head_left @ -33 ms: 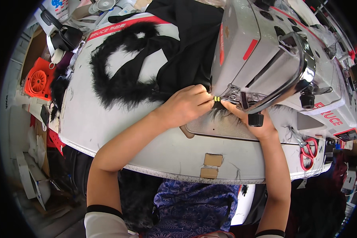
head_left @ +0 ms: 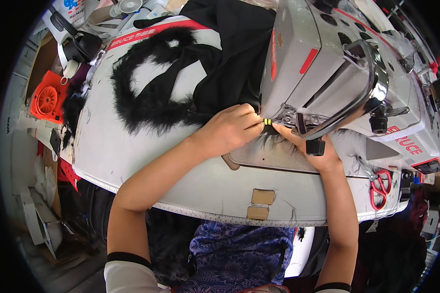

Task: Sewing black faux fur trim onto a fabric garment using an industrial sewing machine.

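Observation:
Black fabric [head_left: 234, 58] edged with fluffy black fur trim [head_left: 127, 105] lies across the sewing table and runs to the sewing machine [head_left: 291, 63]. My left hand [head_left: 232, 129] is closed on the fabric, its fingertips pinched together just left of the presser foot [head_left: 291, 118]. A small yellow-striped piece [head_left: 267, 121] shows between my two hands. My right hand [head_left: 315, 149] is partly hidden behind the machine's metal guard and black knob; its index finger stretches left toward the fabric near the foot. Dark fur wisps stick out below that finger.
Red-handled scissors [head_left: 379, 188] lie at the right of the white sewing table [head_left: 195, 188]. Two tan patches [head_left: 262, 197] sit near its front edge, beside a measuring strip. An orange round-faced device [head_left: 48, 97] and a black fur scrap [head_left: 73, 110] are at the left.

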The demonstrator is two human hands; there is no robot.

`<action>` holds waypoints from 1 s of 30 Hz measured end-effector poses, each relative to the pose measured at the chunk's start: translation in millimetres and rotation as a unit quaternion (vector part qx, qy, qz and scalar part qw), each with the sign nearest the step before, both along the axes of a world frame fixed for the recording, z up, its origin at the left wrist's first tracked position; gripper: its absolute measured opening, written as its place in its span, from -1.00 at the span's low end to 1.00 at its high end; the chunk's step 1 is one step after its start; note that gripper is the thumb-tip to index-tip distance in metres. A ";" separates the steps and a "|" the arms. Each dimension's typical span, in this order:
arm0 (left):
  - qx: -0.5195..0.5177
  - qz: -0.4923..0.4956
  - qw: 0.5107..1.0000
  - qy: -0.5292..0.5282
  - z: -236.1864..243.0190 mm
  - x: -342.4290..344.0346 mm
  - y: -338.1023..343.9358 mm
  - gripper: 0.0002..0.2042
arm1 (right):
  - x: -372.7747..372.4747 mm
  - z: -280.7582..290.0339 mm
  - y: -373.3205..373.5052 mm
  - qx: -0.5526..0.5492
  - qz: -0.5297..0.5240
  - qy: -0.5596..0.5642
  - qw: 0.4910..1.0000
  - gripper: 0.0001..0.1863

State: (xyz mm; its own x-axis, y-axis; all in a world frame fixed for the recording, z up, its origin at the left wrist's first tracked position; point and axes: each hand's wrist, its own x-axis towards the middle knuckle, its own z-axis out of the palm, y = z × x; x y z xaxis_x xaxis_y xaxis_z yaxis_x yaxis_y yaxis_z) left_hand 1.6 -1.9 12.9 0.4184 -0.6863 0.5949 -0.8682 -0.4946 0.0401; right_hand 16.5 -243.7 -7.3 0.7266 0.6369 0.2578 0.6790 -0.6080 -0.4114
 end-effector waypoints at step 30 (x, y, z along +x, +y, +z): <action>-0.075 0.074 0.992 0.068 -4.4 -7.1 -12.5 -0.77 | -8.3 4.4 10.0 -0.049 -0.001 -0.141 0.989 -0.75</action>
